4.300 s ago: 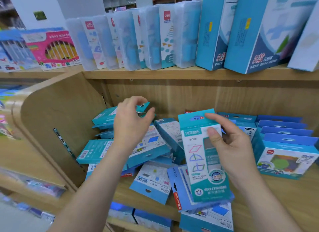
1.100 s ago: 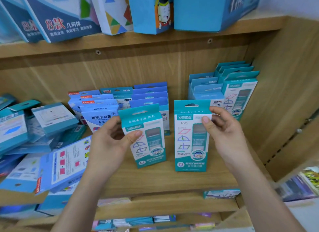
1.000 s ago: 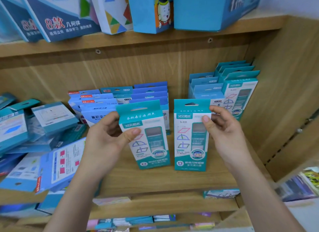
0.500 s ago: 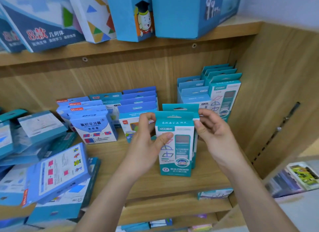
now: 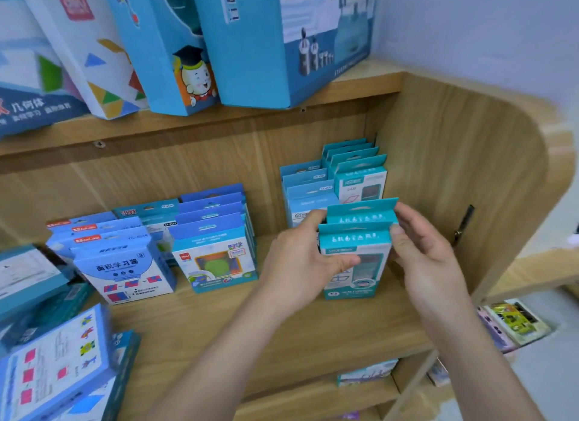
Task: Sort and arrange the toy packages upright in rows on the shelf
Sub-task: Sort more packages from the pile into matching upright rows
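Two teal toy packages [image 5: 357, 248] stand upright, one right behind the other, on the wooden shelf [image 5: 313, 323] near its right end. My left hand [image 5: 304, 260] grips their left edge with the thumb across the front package. My right hand [image 5: 423, 248] pinches their upper right corner. Behind them stands a row of matching teal packages [image 5: 360, 173], with a light blue row [image 5: 307, 195] to its left.
Further left stand upright rows of blue packages [image 5: 216, 251] and white-and-blue packages [image 5: 122, 264]. A loose heap of packages [image 5: 53, 351] lies at the left. The shelf's side wall [image 5: 454, 185] is close on the right. Large boxes [image 5: 250, 44] fill the shelf above.
Both hands brought the two teal packages together, one in front of the other, and moved them right and back toward the teal row. The view has shifted right.
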Tool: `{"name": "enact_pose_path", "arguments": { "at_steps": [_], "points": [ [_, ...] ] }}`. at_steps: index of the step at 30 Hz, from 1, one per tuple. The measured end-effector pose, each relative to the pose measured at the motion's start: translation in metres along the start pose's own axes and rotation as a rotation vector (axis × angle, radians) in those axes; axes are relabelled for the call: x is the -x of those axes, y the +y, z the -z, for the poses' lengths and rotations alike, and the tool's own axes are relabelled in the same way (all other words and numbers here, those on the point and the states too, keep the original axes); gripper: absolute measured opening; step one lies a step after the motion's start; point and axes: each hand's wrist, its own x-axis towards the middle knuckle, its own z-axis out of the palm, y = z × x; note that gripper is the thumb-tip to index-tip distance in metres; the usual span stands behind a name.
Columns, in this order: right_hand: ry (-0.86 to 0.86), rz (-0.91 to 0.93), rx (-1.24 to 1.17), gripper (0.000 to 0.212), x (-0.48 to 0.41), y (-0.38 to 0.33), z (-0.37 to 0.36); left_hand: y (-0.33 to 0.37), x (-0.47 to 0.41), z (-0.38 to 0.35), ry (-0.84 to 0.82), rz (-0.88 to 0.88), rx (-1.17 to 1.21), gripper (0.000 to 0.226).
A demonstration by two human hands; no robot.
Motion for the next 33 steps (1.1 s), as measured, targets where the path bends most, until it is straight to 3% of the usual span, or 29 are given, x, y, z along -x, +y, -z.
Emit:
{"name": "enact_pose_path", "arguments": {
  "at_steps": [5,9,16,22,27,33],
  "points": [
    [0.083,0.314,0.738,0.053,0.007,0.002,0.004,0.008,-0.032,-0.032,0.064,-0.045,-0.044,0.054],
    [0.123,0.367,1.021,0.06,0.0,0.008,0.005,0.005,-0.055,-0.052,0.117,-0.06,-0.004,0.055],
    [-0.031,0.379,1.114,0.056,-0.016,0.001,0.0,-0.006,-0.059,-0.052,0.193,-0.03,0.022,0.077],
    [-0.134,0.278,1.242,0.062,-0.038,-0.005,-0.004,-0.011,-0.057,-0.049,0.227,-0.045,-0.18,0.048],
    [-0.104,0.247,1.282,0.06,-0.049,-0.012,-0.014,-0.006,-0.063,-0.051,0.246,-0.081,-0.241,0.045],
    [-0.019,0.225,1.279,0.054,-0.065,-0.016,-0.018,-0.006,-0.054,-0.049,0.26,-0.158,-0.271,0.071]
  ]
}}
